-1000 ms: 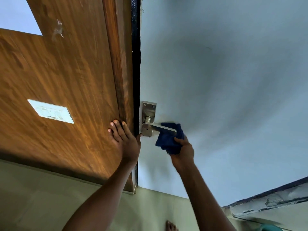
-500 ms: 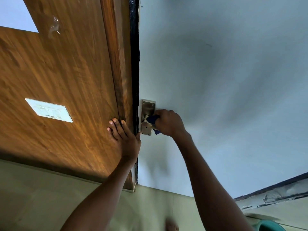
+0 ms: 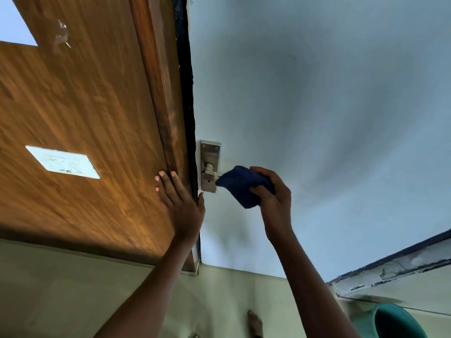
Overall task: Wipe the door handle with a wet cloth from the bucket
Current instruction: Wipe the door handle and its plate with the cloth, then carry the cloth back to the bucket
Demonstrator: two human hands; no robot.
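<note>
Now: right hand (image 3: 273, 198) grips cloth (image 3: 244, 185) wrapped over handle (image 3: 209, 175) lever; left hand (image 3: 181, 203) flat, fingers spread, on door frame (image 3: 168, 132). Risk (judged): bunched cloth slips off, missing the plate.

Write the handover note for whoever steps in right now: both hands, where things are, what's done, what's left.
Left hand: open, flat against the wooden door edge, bracing it.
Right hand: closed on the blue cloth, which is wrapped over the lever of the door handle.
Bucket: green, on the floor at lower right.
Done: cloth is out of the bucket and on the handle.
Left: the backplate and spindle are uncovered; probably wipe those next. Whether they were wiped already cannot be told.
</note>
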